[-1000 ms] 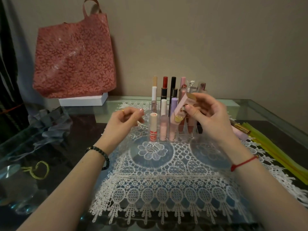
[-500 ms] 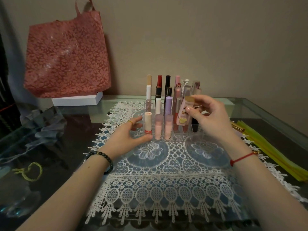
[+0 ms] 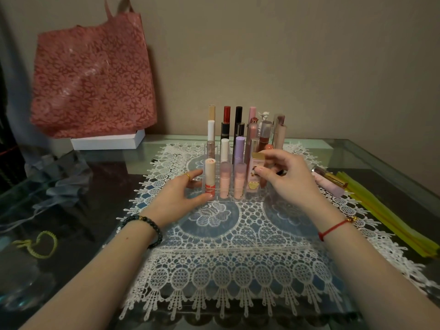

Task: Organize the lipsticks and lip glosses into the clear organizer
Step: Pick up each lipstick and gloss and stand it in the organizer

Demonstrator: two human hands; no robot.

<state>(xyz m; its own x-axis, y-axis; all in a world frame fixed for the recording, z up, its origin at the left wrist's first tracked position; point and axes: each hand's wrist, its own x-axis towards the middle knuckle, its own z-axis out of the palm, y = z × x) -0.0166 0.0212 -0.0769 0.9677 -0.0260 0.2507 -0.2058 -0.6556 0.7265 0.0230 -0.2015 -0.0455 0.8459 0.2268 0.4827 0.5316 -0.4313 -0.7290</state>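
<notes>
One clear organizer (image 3: pixel 228 198) is standing on a white lace mat (image 3: pixel 238 270) laid over the glass table (image 3: pixel 357 151). I am counting four tubes in its front row: a peach-capped one (image 3: pixel 210 175) at the left, two pale pink ones beside it, and a pink tube (image 3: pixel 254 177) with a gold top in the fourth slot. The right hand (image 3: pixel 288 182) is pinching that pink tube near its top between thumb and fingertips, with the tube upright and its lower end down in the slot. The left hand (image 3: pixel 178 198) is resting against the organizer's left front corner with its fingers relaxed and nearly straight, gripping nothing.

More tubes are standing in stepped rows behind the front one, overlapping too much for a sure count. Two loose tubes (image 3: pixel 329 186) are lying just to the right of the organizer, one pink and one gold-capped. One red floral bag (image 3: pixel 92 77) is leaning on the wall over one white box (image 3: pixel 107 142), and a bundle of yellow strips (image 3: pixel 385 217) is lying along the table's right edge.
</notes>
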